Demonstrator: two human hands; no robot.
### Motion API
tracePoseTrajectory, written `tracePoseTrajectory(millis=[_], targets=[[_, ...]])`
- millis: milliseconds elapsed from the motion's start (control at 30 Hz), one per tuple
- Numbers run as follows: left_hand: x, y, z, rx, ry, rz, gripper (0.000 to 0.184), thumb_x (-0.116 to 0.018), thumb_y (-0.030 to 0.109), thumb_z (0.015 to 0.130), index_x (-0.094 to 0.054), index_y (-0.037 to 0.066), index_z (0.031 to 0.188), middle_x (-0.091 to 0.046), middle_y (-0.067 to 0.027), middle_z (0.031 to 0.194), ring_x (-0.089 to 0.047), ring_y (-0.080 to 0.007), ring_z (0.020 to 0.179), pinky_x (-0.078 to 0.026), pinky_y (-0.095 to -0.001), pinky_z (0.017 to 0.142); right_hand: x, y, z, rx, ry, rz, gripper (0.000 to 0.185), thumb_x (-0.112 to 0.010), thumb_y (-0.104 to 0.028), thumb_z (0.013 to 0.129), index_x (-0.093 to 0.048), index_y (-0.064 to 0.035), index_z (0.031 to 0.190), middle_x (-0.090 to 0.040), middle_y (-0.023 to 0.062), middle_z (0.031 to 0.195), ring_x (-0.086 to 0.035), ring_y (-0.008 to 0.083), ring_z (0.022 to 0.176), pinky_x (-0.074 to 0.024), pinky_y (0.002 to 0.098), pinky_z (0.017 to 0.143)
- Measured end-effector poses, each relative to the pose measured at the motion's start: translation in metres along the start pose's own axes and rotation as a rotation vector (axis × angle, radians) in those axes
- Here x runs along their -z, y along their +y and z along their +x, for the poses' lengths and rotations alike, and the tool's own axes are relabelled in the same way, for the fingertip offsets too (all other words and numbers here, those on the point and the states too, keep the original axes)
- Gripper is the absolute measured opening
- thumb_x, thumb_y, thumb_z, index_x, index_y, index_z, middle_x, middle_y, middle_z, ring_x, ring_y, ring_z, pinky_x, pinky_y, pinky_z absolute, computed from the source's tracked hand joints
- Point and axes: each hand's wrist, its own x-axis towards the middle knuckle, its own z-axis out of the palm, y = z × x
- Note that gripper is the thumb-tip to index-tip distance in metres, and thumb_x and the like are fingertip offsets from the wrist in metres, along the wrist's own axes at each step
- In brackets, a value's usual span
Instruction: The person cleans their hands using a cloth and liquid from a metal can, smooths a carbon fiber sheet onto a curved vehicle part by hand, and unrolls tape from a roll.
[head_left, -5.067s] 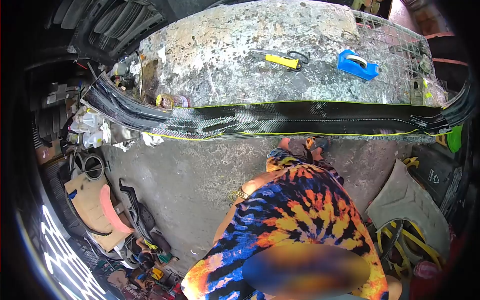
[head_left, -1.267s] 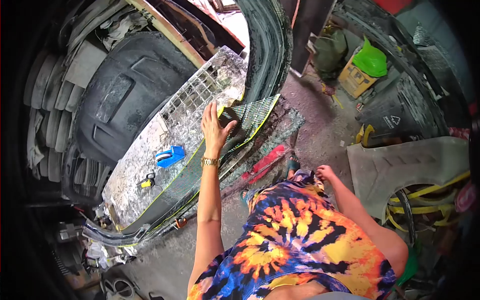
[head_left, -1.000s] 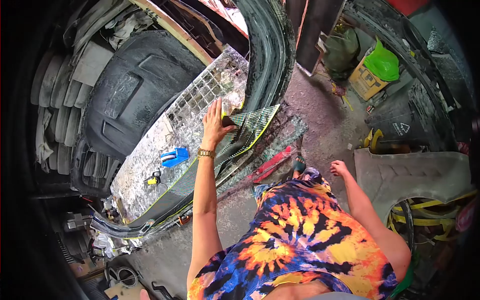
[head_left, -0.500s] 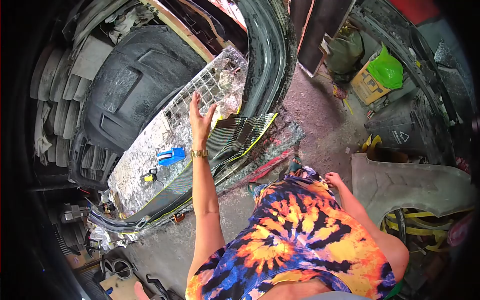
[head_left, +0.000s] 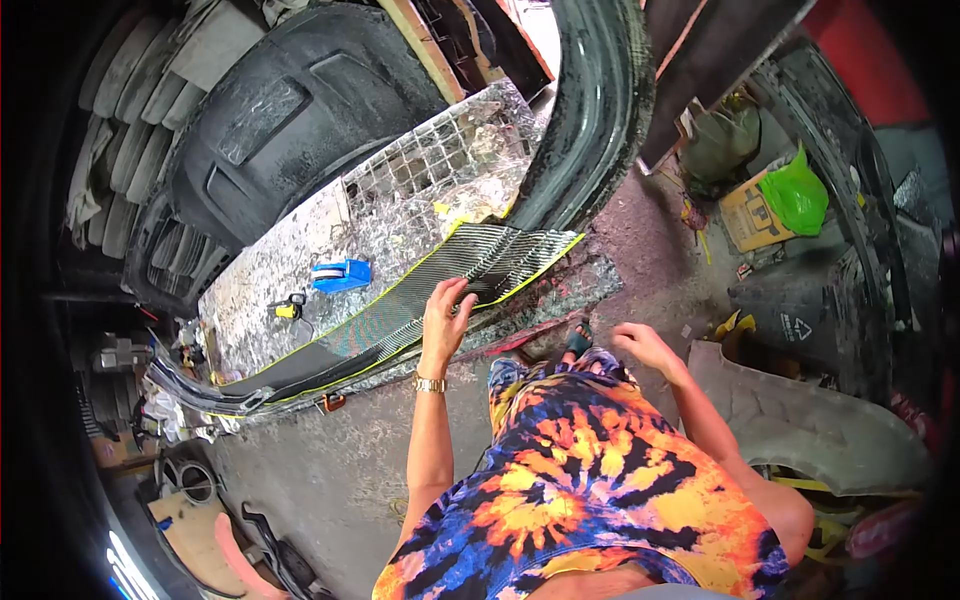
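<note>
A black woven strip with yellow edges (head_left: 400, 300) lies along the near side of the worktable (head_left: 300, 240), over a long dark curved part (head_left: 590, 120). My left hand (head_left: 446, 318), with a gold watch at the wrist, is at the strip's near edge, thumb and fingers apart and holding nothing visible. Whether it touches the strip is unclear. My right hand (head_left: 640, 345) hangs in front of my body with its fingers loosely curled. On the table are a blue tape dispenser (head_left: 341, 276) and a yellow cutter (head_left: 288, 310) beside black scissors.
Behind the table leans a large dark hood-like panel (head_left: 290, 110). To the right, a grey fender-like panel (head_left: 800, 420) and a cardboard box (head_left: 752, 218) with a green bag (head_left: 797, 195) stand on the floor. An orange clamp (head_left: 333, 402) sits at the table's near edge.
My left hand has moved from above the table's grid toward me, to the strip's near edge. My right hand has come a little left. The camera view has shifted.
</note>
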Motion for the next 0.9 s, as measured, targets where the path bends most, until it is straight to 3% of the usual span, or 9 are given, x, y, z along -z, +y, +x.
tracePoseTrajectory(millis=[33, 167, 200, 333, 567, 733, 800, 900], targets=[[-0.005, -0.009, -0.007, -0.032, -0.039, 0.048, 0.039, -0.070, 0.021, 0.085, -0.062, 0.000, 0.117, -0.060, -0.0159, 0.118, -0.058, -0.0324, 0.109, -0.046, -0.0388, 0.093, 0.003, -0.054, 0.003, 0.143, -0.062, -0.058, 0.030, -0.058, -0.023, 0.090, -0.066, -0.0012, 0.108, -0.069, 0.0152, 0.097, -0.067, 0.0262, 0.085, -0.0512, 0.0362, 0.078], [-0.010, -0.013, -0.005, -0.061, -0.092, 0.125, 0.058, -0.073, 0.034, 0.082, -0.056, 0.000, 0.125, -0.053, -0.0174, 0.127, -0.052, -0.0353, 0.117, -0.041, -0.0424, 0.099, -0.006, -0.198, 0.039, 0.566, -0.086, -0.277, 0.032, -0.059, -0.022, 0.091, -0.059, -0.0042, 0.118, -0.065, 0.0137, 0.110, -0.062, 0.0323, 0.101, -0.0495, 0.0398, 0.088], [-0.010, -0.015, -0.004, -0.057, -0.089, 0.111, 0.058, -0.073, 0.034, 0.082, -0.056, 0.000, 0.125, -0.053, -0.0174, 0.127, -0.052, -0.0353, 0.117, -0.041, -0.0424, 0.099, -0.014, -0.219, 0.053, 0.721, -0.029, -0.359, 0.029, -0.059, -0.018, 0.091, -0.060, -0.0032, 0.116, -0.062, 0.0126, 0.112, -0.059, 0.0309, 0.107, -0.0478, 0.0393, 0.091], [-0.017, -0.015, 0.001, -0.097, -0.081, 0.165, 0.065, -0.071, 0.040, 0.081, -0.051, 0.002, 0.130, -0.049, -0.0186, 0.130, -0.047, -0.0361, 0.120, -0.037, -0.0453, 0.101, -0.040, -0.241, 0.108, 0.959, 0.043, -0.657, 0.028, -0.060, -0.022, 0.089, -0.061, -0.0033, 0.109, -0.062, 0.0106, 0.110, -0.056, 0.0277, 0.109, -0.0418, 0.0406, 0.097], [-0.020, -0.015, -0.001, -0.086, -0.165, 0.111, 0.061, -0.071, 0.041, 0.078, -0.056, 0.006, 0.126, -0.052, -0.0133, 0.119, -0.050, -0.0329, 0.109, -0.040, -0.0444, 0.092, -0.050, -0.231, 0.138, 0.871, -0.115, -1.014, 0.035, -0.060, -0.031, 0.090, -0.060, -0.0027, 0.110, -0.060, 0.0091, 0.109, -0.055, 0.0252, 0.107, -0.0401, 0.0399, 0.096], [-0.031, -0.022, -0.006, -0.074, -0.188, 0.051, 0.063, -0.072, 0.039, 0.077, -0.055, 0.005, 0.128, -0.053, -0.0142, 0.119, -0.051, -0.0339, 0.110, -0.041, -0.0448, 0.093, -0.050, -0.219, 0.139, 0.815, -0.137, -1.030, 0.035, -0.057, -0.033, 0.092, -0.061, -0.0031, 0.108, -0.061, 0.0098, 0.104, -0.056, 0.0264, 0.105, -0.0411, 0.0403, 0.094], [-0.029, -0.025, -0.006, -0.088, -0.171, -0.014, 0.065, -0.072, 0.039, 0.077, -0.053, 0.005, 0.129, -0.052, -0.0155, 0.122, -0.051, -0.0350, 0.112, -0.041, -0.0450, 0.095, -0.051, -0.223, 0.142, 0.818, -0.128, -0.979, 0.031, -0.058, -0.034, 0.091, -0.063, -0.0043, 0.098, -0.061, 0.0102, 0.100, -0.058, 0.0268, 0.100, -0.0434, 0.0405, 0.089], [-0.017, -0.028, -0.013, -0.112, -0.106, -0.038, 0.062, -0.072, 0.035, 0.079, -0.052, 0.005, 0.130, -0.053, -0.0163, 0.124, -0.051, -0.0354, 0.113, -0.041, -0.0443, 0.097, -0.050, -0.222, 0.145, 0.818, -0.149, -1.016, 0.027, -0.057, -0.030, 0.092, -0.061, -0.0052, 0.102, -0.061, 0.0100, 0.101, -0.059, 0.0271, 0.100, -0.0441, 0.0404, 0.088]])
